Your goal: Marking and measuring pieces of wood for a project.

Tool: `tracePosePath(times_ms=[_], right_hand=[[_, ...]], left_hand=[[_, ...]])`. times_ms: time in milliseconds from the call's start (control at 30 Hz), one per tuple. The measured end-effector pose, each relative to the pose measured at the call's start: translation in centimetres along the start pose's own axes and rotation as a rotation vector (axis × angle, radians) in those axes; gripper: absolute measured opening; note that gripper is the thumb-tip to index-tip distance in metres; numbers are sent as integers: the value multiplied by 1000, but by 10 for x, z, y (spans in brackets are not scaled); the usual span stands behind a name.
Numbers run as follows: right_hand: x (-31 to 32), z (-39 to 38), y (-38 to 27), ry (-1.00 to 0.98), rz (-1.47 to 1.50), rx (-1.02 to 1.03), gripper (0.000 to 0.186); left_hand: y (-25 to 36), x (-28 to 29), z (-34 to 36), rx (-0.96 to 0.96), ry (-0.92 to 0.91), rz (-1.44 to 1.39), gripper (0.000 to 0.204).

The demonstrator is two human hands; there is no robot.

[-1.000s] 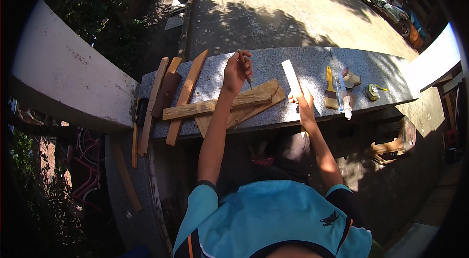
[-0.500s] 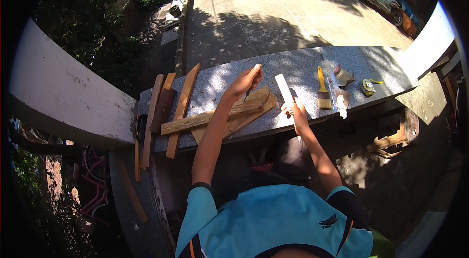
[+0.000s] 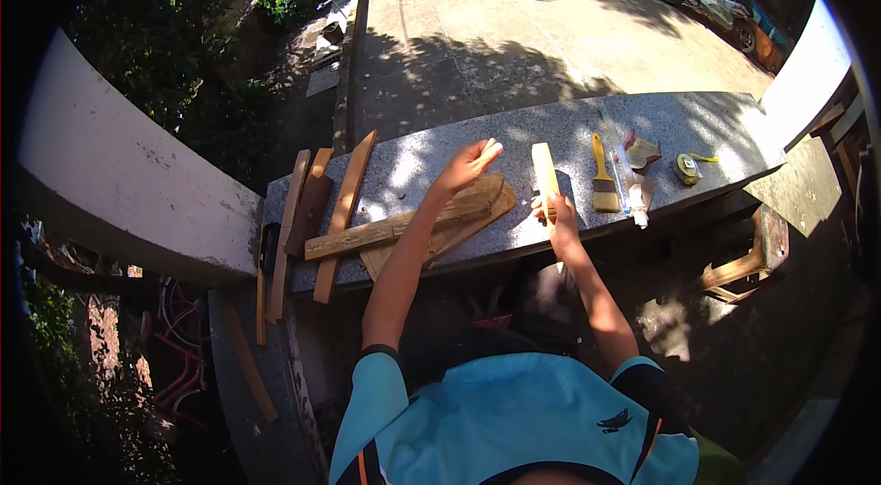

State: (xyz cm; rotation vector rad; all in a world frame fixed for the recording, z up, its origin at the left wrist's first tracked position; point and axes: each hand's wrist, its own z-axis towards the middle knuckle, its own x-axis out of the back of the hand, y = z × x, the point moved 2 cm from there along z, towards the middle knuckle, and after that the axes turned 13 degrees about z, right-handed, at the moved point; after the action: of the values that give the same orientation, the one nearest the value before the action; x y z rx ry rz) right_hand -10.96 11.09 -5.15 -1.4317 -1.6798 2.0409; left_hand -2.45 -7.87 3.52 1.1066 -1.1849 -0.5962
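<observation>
In my right hand [image 3: 560,217] is a pale, flat strip of wood [image 3: 544,166], gripped at its lower part and pointing away from me. My left hand [image 3: 468,166] hovers above the bench with fingers closed; what they pinch, if anything, is too small to make out. Beneath that hand and forearm lies a rough wooden bar [image 3: 404,226] across a flat wooden board [image 3: 459,242]. To the right of the strip, a yellow-handled paintbrush [image 3: 602,175] rests on the stone bench top [image 3: 440,141].
Several wooden slats [image 3: 347,210] and a dark brown piece [image 3: 310,210] lie at the left. A clear plastic tube [image 3: 638,200], a crumpled wrapper [image 3: 642,150] and a tape measure [image 3: 688,168] lie at the right. A wooden stool [image 3: 757,251] stands beyond the bench's near edge.
The strip in my right hand has turned, standing more upright and showing a yellower face. My left hand has shifted slightly nearer and to the right, its fingers now pointing more sideways.
</observation>
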Motion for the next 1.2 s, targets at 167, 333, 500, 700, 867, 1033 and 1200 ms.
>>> tracePosePath(times_ms=[167, 333, 500, 700, 867, 1033, 1200], right_hand=[[-9, -1, 2, 2, -22, -11, 30], [-9, 0, -4, 24, 15, 14, 25], [-1, 7, 4, -17, 115, 10, 26], [-6, -3, -5, 0, 69, 22, 26], [-8, -7, -2, 8, 54, 32, 26], [-5, -5, 1, 13, 55, 14, 25], [-8, -2, -1, 12, 62, 15, 26]], left_hand=[[0, 8, -2, 126, 72, -83, 33], [-7, 0, 12, 85, 14, -186, 34], [-6, -2, 10, 89, 150, -126, 26], [-3, -21, 10, -205, 358, 150, 30], [13, -27, -3, -14, 288, 227, 35], [6, -31, -1, 13, 290, 259, 37], [3, -46, -8, -103, 507, 655, 30]])
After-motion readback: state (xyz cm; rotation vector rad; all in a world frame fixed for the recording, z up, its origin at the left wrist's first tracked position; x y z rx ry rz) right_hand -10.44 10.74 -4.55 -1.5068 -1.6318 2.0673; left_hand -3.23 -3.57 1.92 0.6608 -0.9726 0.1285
